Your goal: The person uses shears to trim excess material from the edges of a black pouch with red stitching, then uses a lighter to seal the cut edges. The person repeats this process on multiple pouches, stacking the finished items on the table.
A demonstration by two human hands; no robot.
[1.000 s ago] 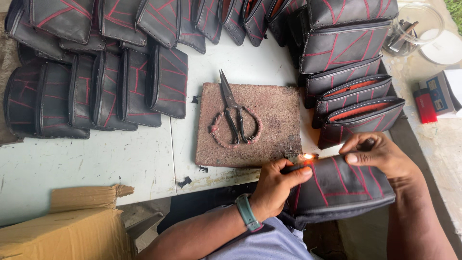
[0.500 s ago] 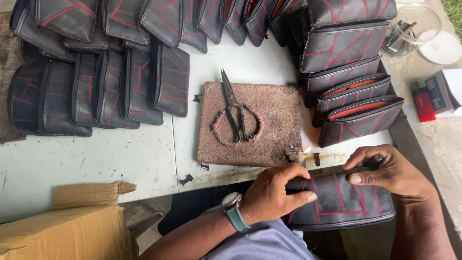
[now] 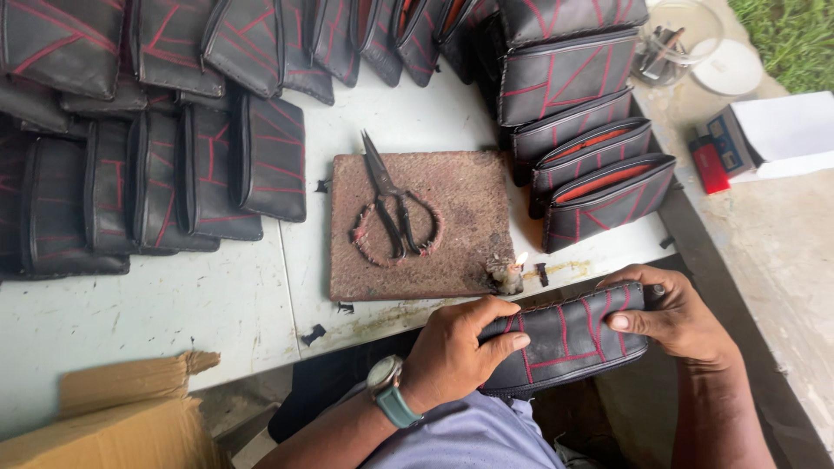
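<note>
The white counter point(image 3: 217, 304) carries rows of finished pouches point(image 3: 156, 174). At lower centre, a black pouch point(image 3: 565, 334) looks soft and light; left hand point(image 3: 456, 352) and right hand point(image 3: 673, 317) each grip an end firmly, the best hold.

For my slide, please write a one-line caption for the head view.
Both hands, left hand and right hand, hold a black pouch with red stitching beside a lit candle stub and scissors.
</note>
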